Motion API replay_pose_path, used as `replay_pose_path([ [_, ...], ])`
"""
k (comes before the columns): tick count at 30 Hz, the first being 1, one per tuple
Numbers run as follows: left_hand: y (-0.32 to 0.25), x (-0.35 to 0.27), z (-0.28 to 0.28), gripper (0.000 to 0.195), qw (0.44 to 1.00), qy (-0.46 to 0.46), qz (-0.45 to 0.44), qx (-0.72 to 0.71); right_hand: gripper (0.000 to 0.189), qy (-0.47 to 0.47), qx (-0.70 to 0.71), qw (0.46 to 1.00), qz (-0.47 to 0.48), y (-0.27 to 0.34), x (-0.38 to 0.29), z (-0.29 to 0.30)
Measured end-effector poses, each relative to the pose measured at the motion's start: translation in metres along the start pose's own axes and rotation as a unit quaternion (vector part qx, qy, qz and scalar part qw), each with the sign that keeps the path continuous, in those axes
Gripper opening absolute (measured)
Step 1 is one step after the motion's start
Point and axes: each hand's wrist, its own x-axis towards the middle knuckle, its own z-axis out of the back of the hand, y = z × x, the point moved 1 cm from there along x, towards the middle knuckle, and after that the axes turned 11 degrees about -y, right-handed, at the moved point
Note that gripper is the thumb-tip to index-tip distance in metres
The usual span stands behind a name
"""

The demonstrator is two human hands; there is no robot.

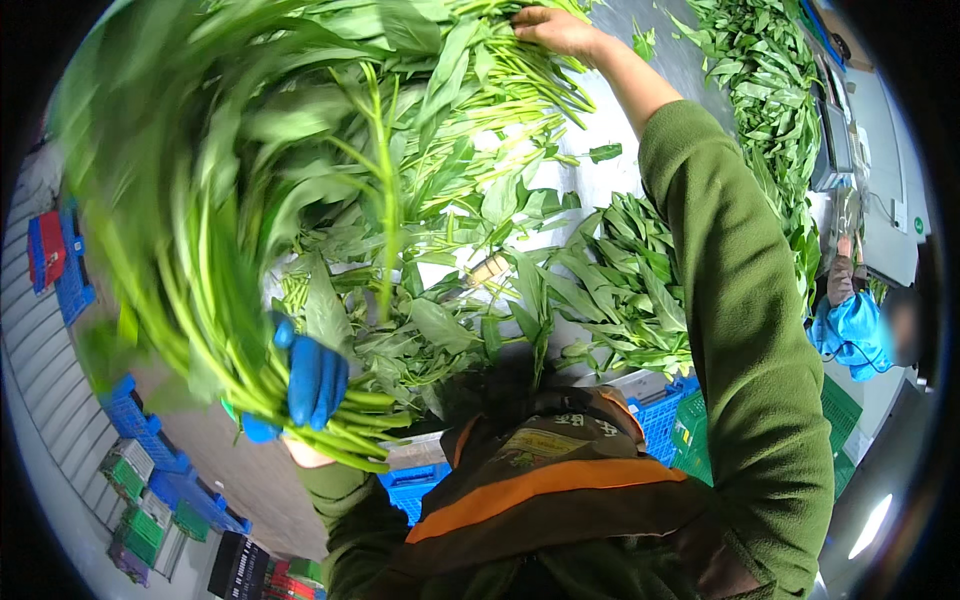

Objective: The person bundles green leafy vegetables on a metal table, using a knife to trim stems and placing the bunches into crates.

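My left hand (311, 382), in a blue glove, is closed around a thick bunch of leafy green stems (202, 315). The cut ends point right, while the leaves sweep up and left, blurred. My bare right hand (555, 31) lies on the stems of a large pile of the same greens (517, 82) at the far side of the metal table (592, 165); whether its fingers grip any is unclear. Loose leaves and stems (442, 322) lie nearer my body, around a wooden handle (487, 270) whose other end is covered. A smaller heap of greens (630, 285) is beside my right sleeve.
A long row of greens (772, 97) runs along the right. Blue crates (412, 487) and a green crate (694, 435) stand below the table's near edge. More crates (142, 525) are at the lower left. A person in blue (855, 330) works at the far right.
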Motion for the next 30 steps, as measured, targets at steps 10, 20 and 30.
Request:
replay_pose_path([
  [10, 0.003, -0.113, -0.013, 0.082, 0.969, -0.203, -0.126, 0.059, 0.036, 0.143, -0.018, 0.99, 0.009, 0.13, -0.195, -0.103],
  [20, 0.034, -0.139, -0.027, 0.073, 0.909, -0.346, -0.166, 0.166, 0.057, 0.034, 0.061, 0.981, -0.178, 0.145, -0.219, -0.282],
  [30, 0.072, -0.215, 0.025, 0.061, 0.899, -0.413, -0.096, 0.111, 0.026, 0.177, -0.014, 0.96, 0.218, 0.212, -0.41, -0.255],
])
